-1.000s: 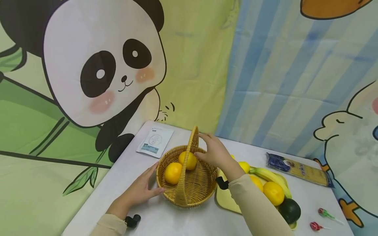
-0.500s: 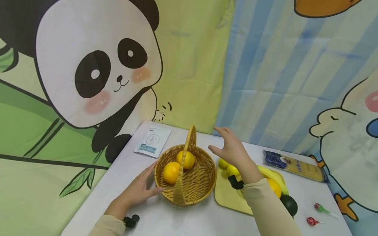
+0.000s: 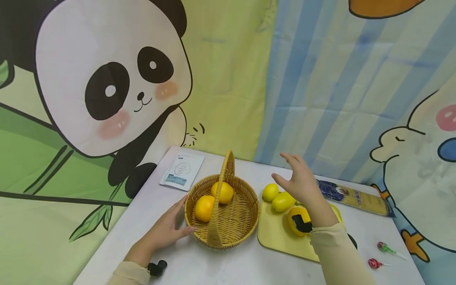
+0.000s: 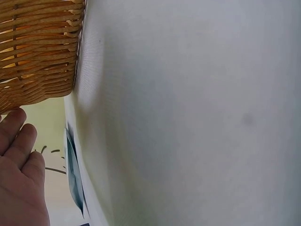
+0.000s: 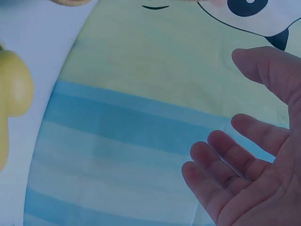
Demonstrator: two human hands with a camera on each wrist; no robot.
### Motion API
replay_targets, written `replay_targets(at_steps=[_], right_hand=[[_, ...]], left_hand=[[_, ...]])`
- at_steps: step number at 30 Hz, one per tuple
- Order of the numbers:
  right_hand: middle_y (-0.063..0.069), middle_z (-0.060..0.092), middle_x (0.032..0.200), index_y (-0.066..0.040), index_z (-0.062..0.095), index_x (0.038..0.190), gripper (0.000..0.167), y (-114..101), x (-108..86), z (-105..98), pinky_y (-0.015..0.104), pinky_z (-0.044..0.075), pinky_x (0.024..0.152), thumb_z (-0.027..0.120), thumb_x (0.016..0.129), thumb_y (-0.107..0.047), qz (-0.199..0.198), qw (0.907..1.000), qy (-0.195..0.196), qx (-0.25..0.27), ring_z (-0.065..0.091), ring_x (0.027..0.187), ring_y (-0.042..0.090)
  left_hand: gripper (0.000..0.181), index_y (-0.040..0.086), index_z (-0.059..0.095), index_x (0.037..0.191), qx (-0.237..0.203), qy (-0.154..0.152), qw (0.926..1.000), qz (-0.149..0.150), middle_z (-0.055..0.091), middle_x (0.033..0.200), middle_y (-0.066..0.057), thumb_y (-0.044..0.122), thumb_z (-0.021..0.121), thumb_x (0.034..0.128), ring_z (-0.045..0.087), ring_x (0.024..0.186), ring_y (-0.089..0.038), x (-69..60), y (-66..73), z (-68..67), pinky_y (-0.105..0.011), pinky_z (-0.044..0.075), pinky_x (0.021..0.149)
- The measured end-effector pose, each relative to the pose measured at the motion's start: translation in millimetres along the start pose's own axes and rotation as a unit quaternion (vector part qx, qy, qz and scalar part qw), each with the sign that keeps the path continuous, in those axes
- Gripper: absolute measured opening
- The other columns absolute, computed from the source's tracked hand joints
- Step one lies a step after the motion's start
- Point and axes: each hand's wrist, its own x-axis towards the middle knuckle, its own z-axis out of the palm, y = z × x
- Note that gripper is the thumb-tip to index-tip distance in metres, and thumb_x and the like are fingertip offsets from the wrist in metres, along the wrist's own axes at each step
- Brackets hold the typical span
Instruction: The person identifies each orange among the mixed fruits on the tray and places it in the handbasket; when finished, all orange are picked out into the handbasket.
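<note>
A round wicker basket (image 3: pixel 239 225) with a tall arched handle stands on the white table, holding one orange (image 3: pixel 204 208) and another orange (image 3: pixel 222 192) in its left half. My left hand (image 3: pixel 165 229) touches the basket's left side, thumb at the rim and fingers extended; the left wrist view shows its fingertips beneath the basket wall (image 4: pixel 37 52). My right hand (image 3: pixel 303 184) hovers above a yellow tray (image 3: pixel 274 239), fingers spread and nothing in them. On the tray lie one lemon (image 3: pixel 270 192), a second lemon (image 3: pixel 284 202) and an orange (image 3: pixel 293 223), partly covered by the wrist camera.
Behind the basket lies a white pouch (image 3: pixel 183 170). A pack of spaghetti (image 3: pixel 356 198) lies at the back right. Two lollipops, one green (image 3: pixel 390 249) and one red (image 3: pixel 378 263), sit at the right. My right arm mostly hides a dark round fruit (image 3: pixel 352 240). A printed curtain borders the table.
My right hand has moved away from the basket handle to the right, over the tray, uncovering the lemons. The left hand stays at the basket. The view has shifted slightly.
</note>
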Motion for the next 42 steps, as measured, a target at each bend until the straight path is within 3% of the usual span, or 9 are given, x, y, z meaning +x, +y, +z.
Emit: replay_targets(at_steps=[11,20,26,42], right_hand=[[0.023,0.040,0.161,-0.016,0.038,0.162,0.076,23.3,-17.3,-10.1,0.072,0.043,0.111,0.072,0.098,-0.039,0.033,0.9991,0.022,-0.012,0.045,0.142,0.048],[0.027,0.039,0.159,-0.012,0.040,0.161,0.075,41.7,-30.8,-9.4,0.075,0.042,0.110,0.073,0.098,-0.036,0.070,0.9968,0.018,-0.036,0.043,0.141,0.052],[0.029,0.038,0.159,-0.010,0.038,0.161,0.078,54.8,-38.8,-4.8,0.076,0.041,0.111,0.073,0.097,-0.038,0.091,0.9952,0.007,-0.037,0.042,0.141,0.053],[0.032,0.037,0.158,-0.006,0.042,0.158,0.077,85.3,-70.1,16.8,0.077,0.038,0.113,0.073,0.096,-0.039,0.144,0.9888,-0.025,-0.030,0.041,0.141,0.055]], left_hand=[[0.110,0.032,0.015,0.169,0.000,-0.001,1.0000,0.003,0.024,0.175,-0.004,0.063,0.079,0.0848,0.029,0.159,-0.042,-2.1,-4.9,4.3,-0.070,0.032,0.122],[0.110,0.030,0.016,0.169,0.000,0.000,1.0000,-0.002,0.024,0.175,-0.006,0.059,0.081,0.0848,0.029,0.159,-0.042,-1.8,-1.5,0.7,-0.070,0.031,0.124],[0.110,0.031,0.015,0.169,-0.002,-0.004,0.9999,-0.014,0.023,0.176,-0.005,0.059,0.081,0.0851,0.027,0.159,-0.042,-0.9,0.1,-0.8,-0.070,0.031,0.124],[0.110,0.029,0.017,0.169,0.000,-0.004,0.9999,-0.010,0.024,0.175,-0.009,0.056,0.082,0.0853,0.029,0.158,-0.044,0.7,-0.9,0.7,-0.070,0.034,0.122]])
